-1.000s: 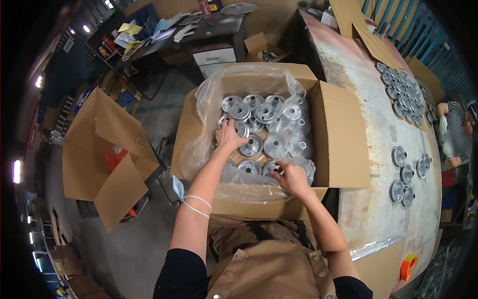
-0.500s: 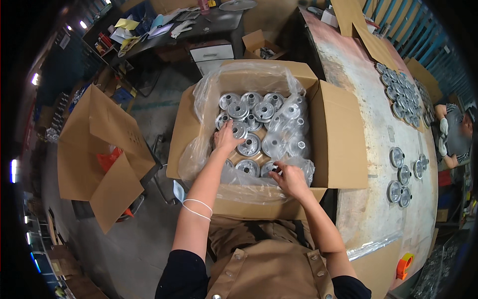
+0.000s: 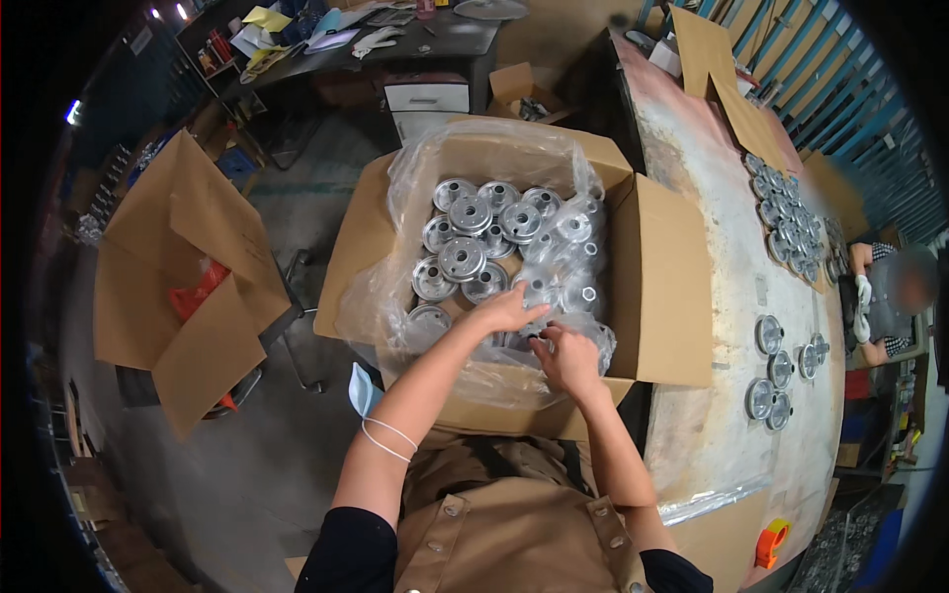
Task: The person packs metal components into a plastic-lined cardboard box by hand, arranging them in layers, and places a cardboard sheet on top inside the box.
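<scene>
You seem to be partway through setting metal wheels (image 3: 462,259) in the carton (image 3: 674,287), at the step of settling those by its near edge. The wheels lie inside it: bare ones run from the far left corner toward the near left, a few resting on top of others, while clear plastic film (image 3: 415,178) veils those along the right side.

Your left hand (image 3: 502,309) reaches across toward the middle, its grip loosely spread, with nothing seen in it. Your right hand (image 3: 573,358) is just beside it, fingers bent down at the film near the near right corner; whether that grip holds a wheel, film or nothing, you cannot tell from here.

The next move likely calls for keeping the film clear of your fingertips and seating each wheel flat, without knocking the upper ones. More wheels (image 3: 780,369) stand on the bench (image 3: 692,415), toward its right edge.
</scene>
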Available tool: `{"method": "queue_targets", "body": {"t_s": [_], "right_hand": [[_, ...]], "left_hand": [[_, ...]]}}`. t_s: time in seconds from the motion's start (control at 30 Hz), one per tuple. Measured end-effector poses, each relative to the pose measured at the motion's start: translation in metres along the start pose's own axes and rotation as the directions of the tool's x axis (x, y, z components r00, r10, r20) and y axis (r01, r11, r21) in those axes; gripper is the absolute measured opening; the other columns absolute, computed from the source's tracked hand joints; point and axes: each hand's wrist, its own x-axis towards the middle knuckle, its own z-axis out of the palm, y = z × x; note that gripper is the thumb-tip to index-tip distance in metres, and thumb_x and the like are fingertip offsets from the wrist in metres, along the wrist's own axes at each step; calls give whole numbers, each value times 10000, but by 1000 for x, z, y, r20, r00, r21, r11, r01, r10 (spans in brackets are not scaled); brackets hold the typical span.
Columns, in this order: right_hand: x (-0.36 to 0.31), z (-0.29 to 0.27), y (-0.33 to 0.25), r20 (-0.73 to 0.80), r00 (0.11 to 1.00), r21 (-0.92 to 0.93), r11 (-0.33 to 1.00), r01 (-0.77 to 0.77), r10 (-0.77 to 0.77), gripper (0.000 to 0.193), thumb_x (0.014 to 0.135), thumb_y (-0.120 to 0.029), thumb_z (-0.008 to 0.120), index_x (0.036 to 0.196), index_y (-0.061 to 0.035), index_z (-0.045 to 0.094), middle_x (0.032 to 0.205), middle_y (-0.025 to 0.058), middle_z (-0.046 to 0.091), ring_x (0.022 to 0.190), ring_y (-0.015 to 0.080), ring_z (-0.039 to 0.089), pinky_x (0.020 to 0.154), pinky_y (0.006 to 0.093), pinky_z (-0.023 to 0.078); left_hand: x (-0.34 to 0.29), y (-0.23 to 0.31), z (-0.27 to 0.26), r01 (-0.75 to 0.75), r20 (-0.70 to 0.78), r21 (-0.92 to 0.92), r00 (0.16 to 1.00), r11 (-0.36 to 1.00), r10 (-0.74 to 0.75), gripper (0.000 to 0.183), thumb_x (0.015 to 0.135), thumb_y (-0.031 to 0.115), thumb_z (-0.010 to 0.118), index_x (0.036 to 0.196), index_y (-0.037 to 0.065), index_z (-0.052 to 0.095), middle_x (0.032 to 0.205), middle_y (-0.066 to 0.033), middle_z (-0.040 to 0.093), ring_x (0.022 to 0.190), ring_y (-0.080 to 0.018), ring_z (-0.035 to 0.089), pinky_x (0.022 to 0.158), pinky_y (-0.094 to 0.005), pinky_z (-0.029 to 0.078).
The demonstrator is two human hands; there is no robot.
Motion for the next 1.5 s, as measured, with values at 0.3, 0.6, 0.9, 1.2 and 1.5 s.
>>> {"method": "queue_targets", "body": {"t_s": [0.3,0.6,0.9,1.2,1.5], "right_hand": [[-53,-20,16,-313,936,28,983,180,-162,212,810,-123,720,1005,-46,688,1079,127,702,956,315,675,859,434,537],[-111,-128,124,-674,732,-117,993,27,-100,341,733,64,709,1049,-63,695,879,92,715,764,258,694,691,334,554],[-203,-207,319,-539,567,-426,379,-822,623,763,708,-446,793,1354,-132,535,1177,197,632,1111,395,601,893,495,504],[-192,-182,303,-542,488,-353,342,-871,685,734,722,-437,796,1357,-172,541,1137,186,652,1011,374,662,864,476,520],[-75,-176,110,-458,793,769,626,128,401,527,852,-50,724,1342,15,539,1122,132,672,974,174,645,825,286,520]], "left_hand": [[36,55,66,-197,-153,-705,980,682,125,514,917,370,673,1276,6,615,1026,-142,699,828,-199,662,726,-341,528],[-16,123,101,-712,-299,119,639,692,709,632,883,427,660,1371,54,509,1415,-187,482,1356,-379,396,1106,-507,318],[-15,127,118,-680,-157,285,662,675,733,802,805,477,715,1455,116,414,1506,-208,351,1389,-443,326,1133,-555,269],[-15,120,122,-721,-203,235,619,652,759,759,800,441,713,1422,101,443,1515,-215,343,1365,-443,353,1122,-543,286],[-12,116,123,-725,-254,317,557,612,791,720,789,454,717,1350,57,502,1459,-219,402,1335,-417,382,1099,-508,312]]}}
